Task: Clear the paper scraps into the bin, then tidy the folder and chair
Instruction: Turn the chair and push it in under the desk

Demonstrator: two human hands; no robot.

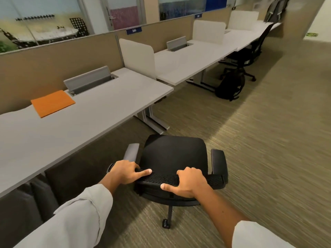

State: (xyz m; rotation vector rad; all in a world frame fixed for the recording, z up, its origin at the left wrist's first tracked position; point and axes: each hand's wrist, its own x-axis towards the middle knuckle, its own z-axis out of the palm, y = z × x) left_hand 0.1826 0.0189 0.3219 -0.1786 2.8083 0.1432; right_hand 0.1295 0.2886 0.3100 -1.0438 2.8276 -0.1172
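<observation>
- Office chair (174, 154) on carpet beside white desk (93, 111), top of mesh backrest gripped by left hand (126, 171) and right hand (190, 181), fingers curled over, thumbs extended.
- Orange folder (52, 102) flat on desk.
- Blue partition label (133, 30): "385".

Only thing I'm actually reading here is "385", showing in white digits on a small blue plate (133, 30) that's sitting on top of the tan partition (53, 63) behind the surface. There's a second blue plate (198, 15) further down the same partition, but it's coming out too blurry to read. A green sign (312, 34) is hanging on the far right wall, also unreadable.
</observation>
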